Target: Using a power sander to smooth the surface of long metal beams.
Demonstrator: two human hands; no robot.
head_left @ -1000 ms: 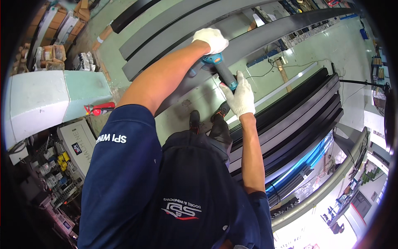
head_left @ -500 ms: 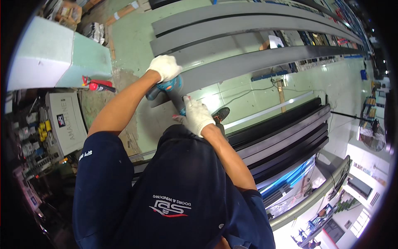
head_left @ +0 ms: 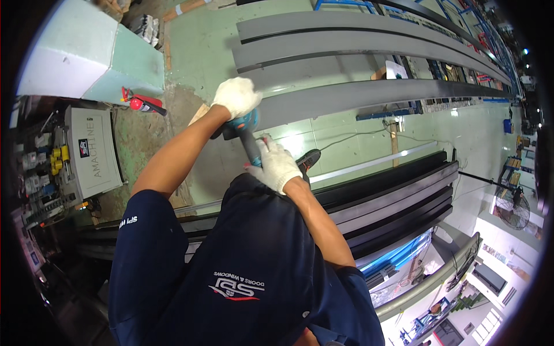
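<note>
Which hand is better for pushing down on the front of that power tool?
Probably the left hand: it sits over the head of the teal power tool, while the right hand holds its body farther back.

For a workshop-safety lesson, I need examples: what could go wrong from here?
The power tool is at the left end of the grey bar, so it might slip off the edge. The left hand, gloved in white, is against the tool head; fabric could catch on any moving part. A cable lies near the shoe and could cause a trip.
</note>
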